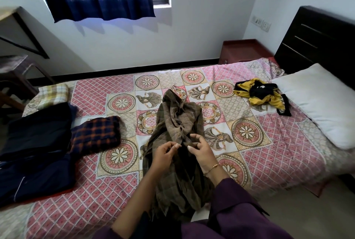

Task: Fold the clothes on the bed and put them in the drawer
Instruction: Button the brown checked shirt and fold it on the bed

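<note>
Four folded pieces sit on the left part of the bed (269, 142): a pale checked one (53, 94) at the far edge, a navy-and-orange plaid one (95, 135) nearer the middle, a black one (36, 129) and a dark navy one with a white stripe (34, 179) closest to the near-left corner. Looks like roughly half the folding is done. In hand now: an olive-brown checked garment (176, 123), crumpled, lying lengthwise across the middle of the bed and hanging off the near edge toward the person. Left hand (164, 155) pinches its edge with curled fingers; right hand (201, 149) has fingers half-curled at the cloth, thumb on it, firm hold or just touching I can't tell. Garment isn't spread flat yet, so this fold is only starting. Still unfolded: a yellow-and-black heap (259, 92) just beside the white pillow (322, 100) at the right. A reddish bedside unit (244, 50) stands beyond the bed; whether that's the drawer can't be told. Nothing looks stowed yet, so all the putting-away remains
</note>
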A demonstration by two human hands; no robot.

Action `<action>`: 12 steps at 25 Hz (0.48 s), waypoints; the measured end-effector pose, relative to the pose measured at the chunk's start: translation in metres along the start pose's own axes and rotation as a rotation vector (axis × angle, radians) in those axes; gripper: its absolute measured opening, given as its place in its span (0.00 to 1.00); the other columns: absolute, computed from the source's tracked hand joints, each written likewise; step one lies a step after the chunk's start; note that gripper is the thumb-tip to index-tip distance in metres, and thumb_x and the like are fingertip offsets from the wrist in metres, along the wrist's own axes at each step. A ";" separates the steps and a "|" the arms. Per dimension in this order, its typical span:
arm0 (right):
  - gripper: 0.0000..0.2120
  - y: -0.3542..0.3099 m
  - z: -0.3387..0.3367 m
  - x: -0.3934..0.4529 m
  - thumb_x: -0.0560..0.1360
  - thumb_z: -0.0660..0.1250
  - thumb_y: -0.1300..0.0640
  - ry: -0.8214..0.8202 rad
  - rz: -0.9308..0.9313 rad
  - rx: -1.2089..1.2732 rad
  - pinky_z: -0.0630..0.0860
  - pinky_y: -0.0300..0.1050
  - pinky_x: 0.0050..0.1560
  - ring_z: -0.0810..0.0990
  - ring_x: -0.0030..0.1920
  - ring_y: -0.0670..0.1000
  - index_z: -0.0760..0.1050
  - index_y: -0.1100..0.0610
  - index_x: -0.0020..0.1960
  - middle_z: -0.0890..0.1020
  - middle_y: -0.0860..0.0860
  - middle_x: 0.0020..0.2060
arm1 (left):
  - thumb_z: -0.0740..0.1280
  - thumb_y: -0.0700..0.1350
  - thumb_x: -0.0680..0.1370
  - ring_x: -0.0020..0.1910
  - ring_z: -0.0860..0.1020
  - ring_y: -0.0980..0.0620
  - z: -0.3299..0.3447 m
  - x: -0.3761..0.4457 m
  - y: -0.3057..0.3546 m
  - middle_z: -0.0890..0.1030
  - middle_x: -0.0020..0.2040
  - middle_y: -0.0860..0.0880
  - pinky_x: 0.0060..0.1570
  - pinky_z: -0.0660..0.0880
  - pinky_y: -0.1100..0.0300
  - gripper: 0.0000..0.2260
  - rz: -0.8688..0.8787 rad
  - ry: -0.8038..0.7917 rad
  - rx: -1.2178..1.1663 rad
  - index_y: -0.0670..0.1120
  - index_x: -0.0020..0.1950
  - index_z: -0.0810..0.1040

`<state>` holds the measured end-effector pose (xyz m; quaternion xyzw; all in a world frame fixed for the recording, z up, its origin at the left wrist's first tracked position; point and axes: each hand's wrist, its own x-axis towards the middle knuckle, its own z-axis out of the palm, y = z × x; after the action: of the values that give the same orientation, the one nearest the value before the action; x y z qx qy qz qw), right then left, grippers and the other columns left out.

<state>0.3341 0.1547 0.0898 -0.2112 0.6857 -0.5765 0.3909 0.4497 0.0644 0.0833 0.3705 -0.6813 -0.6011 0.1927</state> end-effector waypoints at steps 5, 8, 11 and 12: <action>0.13 -0.027 0.010 -0.005 0.75 0.61 0.73 -0.066 -0.045 0.131 0.76 0.32 0.44 0.77 0.42 0.47 0.77 0.59 0.40 0.79 0.53 0.40 | 0.64 0.32 0.77 0.38 0.75 0.54 -0.010 -0.003 0.000 0.79 0.39 0.48 0.42 0.73 0.63 0.06 -0.054 -0.105 -0.079 0.40 0.49 0.79; 0.09 -0.027 0.018 -0.003 0.73 0.67 0.70 -0.104 -0.104 -0.084 0.75 0.40 0.55 0.77 0.50 0.50 0.77 0.57 0.45 0.76 0.56 0.50 | 0.65 0.33 0.77 0.37 0.74 0.50 -0.012 0.003 0.012 0.76 0.36 0.46 0.41 0.73 0.55 0.06 -0.024 0.068 -0.194 0.44 0.44 0.74; 0.08 -0.031 0.024 -0.001 0.69 0.74 0.60 -0.067 -0.100 -0.250 0.76 0.43 0.54 0.78 0.51 0.51 0.77 0.55 0.45 0.77 0.55 0.50 | 0.62 0.33 0.78 0.36 0.76 0.49 -0.013 0.008 0.028 0.77 0.35 0.44 0.42 0.74 0.54 0.07 0.025 0.128 -0.298 0.41 0.41 0.73; 0.08 -0.033 0.025 0.000 0.69 0.75 0.57 -0.048 -0.083 -0.274 0.76 0.43 0.50 0.78 0.48 0.51 0.76 0.55 0.42 0.78 0.55 0.47 | 0.61 0.33 0.78 0.36 0.76 0.50 -0.012 0.008 0.031 0.77 0.35 0.44 0.40 0.75 0.56 0.07 0.039 0.118 -0.310 0.41 0.41 0.73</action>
<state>0.3486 0.1309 0.1202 -0.3043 0.7392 -0.4881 0.3505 0.4447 0.0501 0.1142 0.3577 -0.5752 -0.6722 0.2989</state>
